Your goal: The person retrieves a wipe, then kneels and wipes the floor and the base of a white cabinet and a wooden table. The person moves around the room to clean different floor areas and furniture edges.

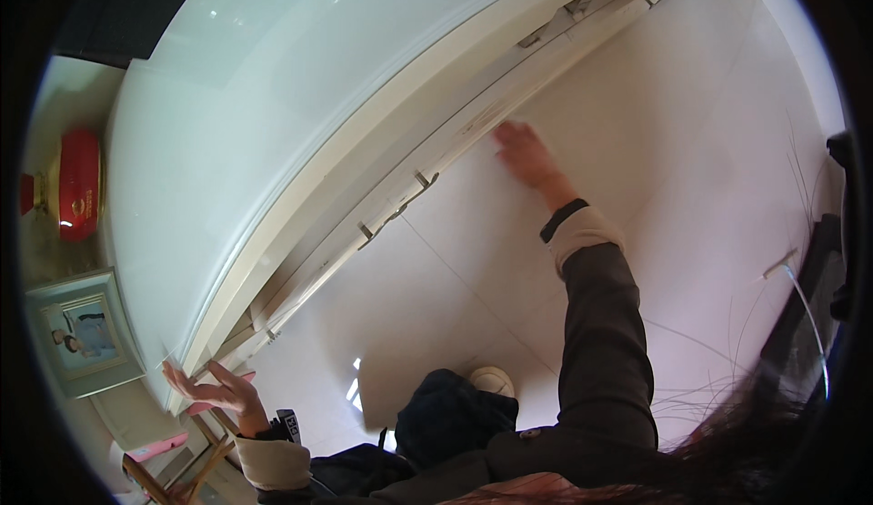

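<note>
White table edge above, left hand open at corner, right hand flat beneath rim

A red lacquered jar sits at the far left of the side shelf, and a framed picture lies just below it. Pale floor tiles spread out on the right, and a white shoe toe peeks out low centre.

Both hands open: left fingers spread, right outstretched, blurred.
</note>
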The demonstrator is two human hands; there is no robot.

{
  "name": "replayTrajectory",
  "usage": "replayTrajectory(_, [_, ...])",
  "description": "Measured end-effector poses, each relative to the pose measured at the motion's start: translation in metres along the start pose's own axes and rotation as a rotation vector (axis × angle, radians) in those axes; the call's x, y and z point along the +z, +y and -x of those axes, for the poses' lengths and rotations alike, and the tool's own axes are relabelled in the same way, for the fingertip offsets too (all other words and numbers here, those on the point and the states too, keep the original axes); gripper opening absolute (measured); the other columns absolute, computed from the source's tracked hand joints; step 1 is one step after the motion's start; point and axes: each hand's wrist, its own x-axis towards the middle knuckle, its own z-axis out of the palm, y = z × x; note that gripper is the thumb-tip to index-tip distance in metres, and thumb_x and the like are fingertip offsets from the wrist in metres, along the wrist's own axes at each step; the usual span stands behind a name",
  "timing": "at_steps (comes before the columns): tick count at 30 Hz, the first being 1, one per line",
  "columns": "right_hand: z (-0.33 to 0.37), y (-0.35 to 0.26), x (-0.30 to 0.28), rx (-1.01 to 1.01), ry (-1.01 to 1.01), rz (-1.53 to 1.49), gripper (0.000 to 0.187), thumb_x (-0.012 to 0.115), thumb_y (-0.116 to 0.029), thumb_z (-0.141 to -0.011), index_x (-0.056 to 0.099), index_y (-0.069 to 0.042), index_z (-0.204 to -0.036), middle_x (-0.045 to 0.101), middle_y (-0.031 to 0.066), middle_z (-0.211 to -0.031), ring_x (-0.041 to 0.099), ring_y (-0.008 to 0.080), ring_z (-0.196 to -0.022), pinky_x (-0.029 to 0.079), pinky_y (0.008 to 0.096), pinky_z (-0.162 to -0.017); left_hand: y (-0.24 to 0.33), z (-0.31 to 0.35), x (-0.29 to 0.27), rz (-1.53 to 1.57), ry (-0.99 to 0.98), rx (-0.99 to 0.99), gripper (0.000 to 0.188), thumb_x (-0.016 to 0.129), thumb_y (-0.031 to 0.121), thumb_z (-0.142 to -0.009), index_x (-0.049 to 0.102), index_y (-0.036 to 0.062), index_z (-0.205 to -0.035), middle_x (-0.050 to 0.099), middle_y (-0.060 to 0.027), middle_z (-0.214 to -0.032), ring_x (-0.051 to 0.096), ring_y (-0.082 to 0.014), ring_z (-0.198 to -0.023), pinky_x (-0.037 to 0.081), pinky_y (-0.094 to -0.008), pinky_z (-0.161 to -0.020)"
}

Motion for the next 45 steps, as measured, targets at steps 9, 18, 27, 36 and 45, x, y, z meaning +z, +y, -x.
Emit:
replayTrajectory(9, [-0.034,0.045,-0.015,0.573,0.180,0.025,0.062,0.049,-0.038,-0.088,0.034,-0.005,-0.138,0.031,0.0111,-0.145,0.026,0.0295,-0.134,0.022,0.0516,-0.106,-0.001,-0.002,0.006,-0.024,0.032,0.025,0.048,0.049,0.019,-0.092,0.028,0.0028,-0.133,0.030,-0.0182,-0.140,0.028,-0.0367,-0.130,0.023,-0.0530,-0.106])
replayTrajectory(18, [0.011,-0.158,0.068,0.094,0.213,-0.076,0.079,0.054,-0.051,-0.082,0.034,0.002,-0.137,0.029,0.0204,-0.145,0.020,0.0347,-0.138,0.014,0.0556,-0.109,0.000,-0.005,0.011,0.007,0.122,0.053,0.047,0.049,0.017,-0.089,0.033,0.0006,-0.130,0.035,-0.0208,-0.136,0.032,-0.0383,-0.128,0.024,-0.0535,-0.105])
replayTrajectory(27, [0.040,-0.350,0.084,-0.411,0.058,-0.479,0.078,0.061,-0.048,-0.076,0.039,-0.006,-0.137,0.027,0.0094,-0.148,0.017,0.0250,-0.140,0.011,0.0465,-0.113,-0.003,-0.004,0.005,-0.054,0.074,0.105,0.050,0.054,0.012,-0.089,0.031,0.0015,-0.133,0.036,-0.0183,-0.136,0.032,-0.0380,-0.128,0.023,-0.0516,-0.106])
replayTrajectory(36, [0.044,-0.046,0.037,0.264,0.328,-0.160,0.068,0.059,-0.040,-0.082,0.036,-0.009,-0.137,0.029,0.0138,-0.146,0.021,0.0308,-0.138,0.018,0.0541,-0.107,-0.006,-0.002,0.007,-0.054,0.087,0.084,0.049,0.054,0.020,-0.091,0.033,0.0005,-0.131,0.035,-0.0190,-0.137,0.032,-0.0369,-0.129,0.023,-0.0521,-0.106])
replayTrajectory(45, [0.225,0.117,-0.003,1.299,0.089,-0.046,0.072,0.032,-0.059,-0.090,0.019,-0.016,-0.147,0.013,0.0163,-0.152,0.011,0.0325,-0.140,0.015,0.0558,-0.108,0.000,-0.006,0.010,-0.050,0.123,0.074,0.047,0.051,0.023,-0.091,0.035,0.0016,-0.130,0.036,-0.0195,-0.136,0.034,-0.0368,-0.127,0.025,-0.0533,-0.106])
